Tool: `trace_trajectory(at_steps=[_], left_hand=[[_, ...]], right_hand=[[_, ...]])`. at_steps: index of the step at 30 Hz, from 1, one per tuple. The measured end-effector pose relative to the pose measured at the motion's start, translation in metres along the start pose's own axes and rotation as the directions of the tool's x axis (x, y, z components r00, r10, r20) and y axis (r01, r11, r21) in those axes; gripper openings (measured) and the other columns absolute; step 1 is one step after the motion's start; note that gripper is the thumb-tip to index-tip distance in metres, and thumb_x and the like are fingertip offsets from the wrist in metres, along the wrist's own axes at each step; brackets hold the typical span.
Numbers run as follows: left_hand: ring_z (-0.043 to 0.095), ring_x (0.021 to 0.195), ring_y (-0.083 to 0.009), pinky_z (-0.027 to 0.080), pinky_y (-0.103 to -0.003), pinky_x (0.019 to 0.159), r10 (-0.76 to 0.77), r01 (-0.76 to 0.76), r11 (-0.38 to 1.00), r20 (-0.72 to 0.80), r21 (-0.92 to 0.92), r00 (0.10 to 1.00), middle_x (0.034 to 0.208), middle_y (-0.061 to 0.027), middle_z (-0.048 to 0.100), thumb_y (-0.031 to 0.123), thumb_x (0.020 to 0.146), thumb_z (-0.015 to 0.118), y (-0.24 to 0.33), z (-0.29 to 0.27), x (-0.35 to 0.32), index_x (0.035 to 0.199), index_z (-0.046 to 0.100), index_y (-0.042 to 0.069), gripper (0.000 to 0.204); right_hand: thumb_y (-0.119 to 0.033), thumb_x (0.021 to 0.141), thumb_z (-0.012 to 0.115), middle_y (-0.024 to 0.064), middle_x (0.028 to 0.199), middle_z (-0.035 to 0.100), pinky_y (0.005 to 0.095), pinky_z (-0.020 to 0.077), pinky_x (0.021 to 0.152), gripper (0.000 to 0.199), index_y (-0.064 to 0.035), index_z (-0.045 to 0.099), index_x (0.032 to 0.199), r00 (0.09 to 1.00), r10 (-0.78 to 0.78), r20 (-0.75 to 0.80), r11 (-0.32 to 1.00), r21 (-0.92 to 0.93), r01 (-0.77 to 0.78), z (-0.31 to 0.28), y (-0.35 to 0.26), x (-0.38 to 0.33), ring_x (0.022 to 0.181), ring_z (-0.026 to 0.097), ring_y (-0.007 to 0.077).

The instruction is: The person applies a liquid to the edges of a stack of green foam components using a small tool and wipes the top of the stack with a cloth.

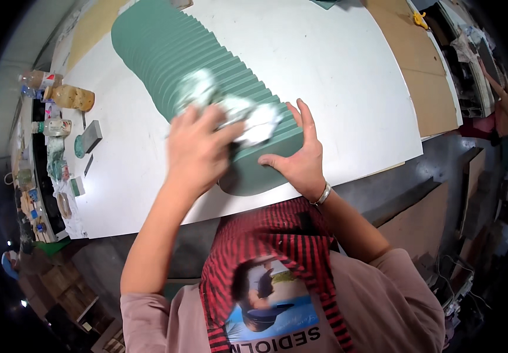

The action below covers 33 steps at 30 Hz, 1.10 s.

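Note:
A long row of overlapping flat green pieces with rounded ends (165, 44) lies fanned out across a white tabletop (360, 76). My left hand (198, 144) grips a crumpled white cloth (260, 120) and presses it onto the pieces; hand and cloth are smeared by motion. At the near right end of the row, my right hand (301, 159) rests against the edge. Its thumb lies on the nearest green piece (260, 167), with the fingers stretched out along the side. A bracelet circles the right wrist.
Bottles, among them one with yellowish contents (74, 97), stand along the left edge. Near them lies a grey block (91, 137). Brown board (407, 59) borders the right side, with a small yellow tool (420, 21) beyond. Another person's arm (495, 82) shows at the far right.

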<state>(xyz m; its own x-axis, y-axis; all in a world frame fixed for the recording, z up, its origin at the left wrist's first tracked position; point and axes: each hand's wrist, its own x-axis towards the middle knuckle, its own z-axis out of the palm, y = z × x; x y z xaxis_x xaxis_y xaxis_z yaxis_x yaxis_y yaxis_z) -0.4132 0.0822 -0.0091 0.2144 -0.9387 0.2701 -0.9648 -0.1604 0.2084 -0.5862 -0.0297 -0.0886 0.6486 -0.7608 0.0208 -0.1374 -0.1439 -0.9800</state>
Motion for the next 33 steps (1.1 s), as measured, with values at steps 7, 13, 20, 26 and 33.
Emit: trace_trajectory(at_steps=[7, 13, 20, 26, 33], left_hand=[[0.052, 0.090, -0.0275, 0.043, -0.040, 0.077, -0.033, 0.037, 0.995, -0.045, 0.090, 0.998, 0.106, -0.0037, 0.060, 0.000, 0.071, 0.063, 0.020, 0.007, 0.001, 0.112, 0.073, 0.023, 0.049], [0.052, 0.088, -0.0239, 0.041, -0.038, 0.075, -0.083, 0.082, 0.996, 0.019, 0.042, 0.996, 0.096, -0.0002, 0.061, 0.004, 0.068, 0.062, -0.017, -0.014, -0.030, 0.090, 0.078, 0.022, 0.033], [0.053, 0.091, -0.0252, 0.043, -0.038, 0.080, -0.043, 0.048, 0.998, -0.143, 0.031, 0.989, 0.111, 0.0019, 0.064, 0.002, 0.069, 0.063, 0.010, 0.002, 0.017, 0.102, 0.075, 0.020, 0.040], [0.050, 0.085, -0.0221, 0.039, -0.035, 0.077, -0.228, 0.234, 0.969, -0.076, 0.078, 0.971, 0.099, 0.0052, 0.070, 0.000, 0.067, 0.058, -0.051, -0.010, -0.047, 0.082, 0.078, 0.019, 0.032], [0.050, 0.085, -0.0234, 0.040, -0.037, 0.080, 0.075, -0.067, 0.995, -0.127, 0.070, 0.989, 0.103, 0.0073, 0.068, 0.004, 0.068, 0.063, 0.004, 0.015, 0.058, 0.083, 0.077, 0.019, 0.026]], right_hand=[[-0.019, 0.059, 0.092, 0.0187, 0.131, 0.060, 0.0361, 0.0464, 0.102, 0.097, 0.0004, 0.044, 0.141, 0.977, 0.113, 0.183, 0.974, 0.176, -0.146, 0.003, 0.005, 0.010, 0.123, 0.057, 0.0285], [-0.024, 0.058, 0.093, 0.0174, 0.118, 0.066, 0.0372, 0.0505, 0.094, 0.090, -0.0009, 0.050, 0.134, 0.991, 0.070, 0.110, 0.982, 0.170, -0.088, -0.002, 0.008, 0.010, 0.110, 0.064, 0.0295], [-0.027, 0.058, 0.093, 0.0185, 0.116, 0.067, 0.0371, 0.0514, 0.093, 0.090, 0.0004, 0.051, 0.132, 0.988, 0.081, 0.129, 0.995, 0.051, -0.089, 0.004, 0.008, 0.008, 0.108, 0.065, 0.0310], [-0.018, 0.061, 0.092, 0.0152, 0.111, 0.068, 0.0326, 0.0517, 0.092, 0.088, 0.0059, 0.047, 0.133, 0.995, -0.018, 0.102, 0.998, -0.065, 0.025, -0.003, 0.010, 0.010, 0.104, 0.066, 0.0218], [-0.027, 0.057, 0.094, 0.0176, 0.112, 0.068, 0.0348, 0.0527, 0.090, 0.094, 0.0052, 0.048, 0.133, 0.993, -0.095, 0.068, 0.986, -0.134, 0.104, 0.006, 0.018, 0.006, 0.104, 0.067, 0.0255]])
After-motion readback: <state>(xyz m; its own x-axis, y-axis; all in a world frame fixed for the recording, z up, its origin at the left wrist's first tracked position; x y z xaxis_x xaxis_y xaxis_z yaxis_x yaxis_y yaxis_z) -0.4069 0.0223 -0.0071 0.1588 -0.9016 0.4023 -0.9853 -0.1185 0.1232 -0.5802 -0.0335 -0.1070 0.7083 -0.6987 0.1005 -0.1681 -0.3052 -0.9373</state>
